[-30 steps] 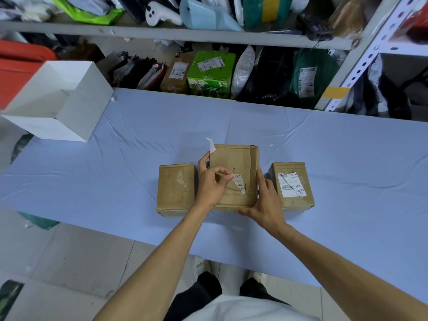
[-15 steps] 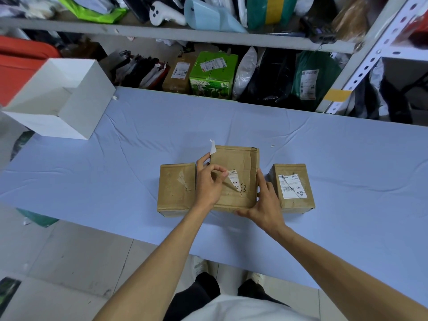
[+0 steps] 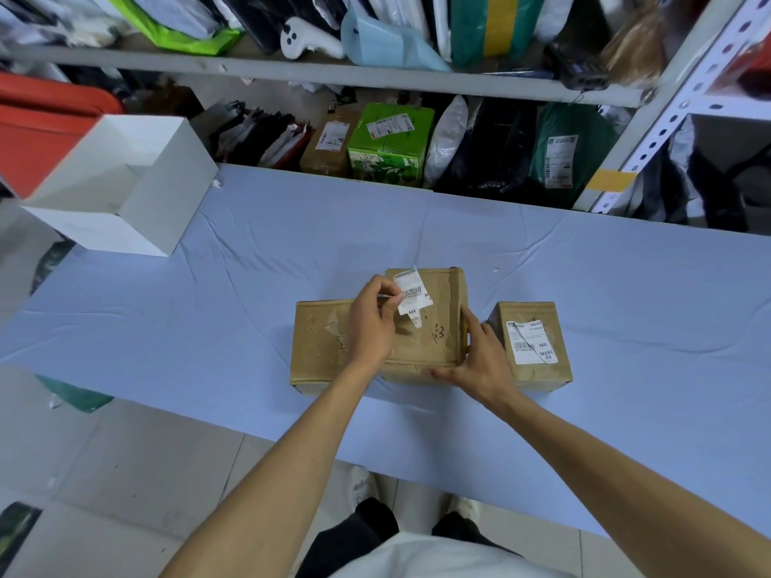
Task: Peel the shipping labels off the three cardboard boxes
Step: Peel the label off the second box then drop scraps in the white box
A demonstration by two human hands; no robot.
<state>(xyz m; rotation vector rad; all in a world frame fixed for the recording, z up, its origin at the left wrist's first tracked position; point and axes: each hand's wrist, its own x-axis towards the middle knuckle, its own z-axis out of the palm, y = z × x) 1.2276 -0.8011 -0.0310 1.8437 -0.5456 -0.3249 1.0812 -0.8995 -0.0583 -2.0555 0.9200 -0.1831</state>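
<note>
Cardboard middle box [image 3: 434, 327] stays braced by our open right hand [image 3: 479, 360] at 3 o'clock so our left hand [image 3: 371, 323] can pinch its label [image 3: 413, 294] free.

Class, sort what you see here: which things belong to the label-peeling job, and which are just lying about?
Part of the job:
left box, label gone
middle box
peeled label, pinched by left hand
right hand, steadying middle box
right box with its label

Lying about:
white box
green carton
white controller
</note>
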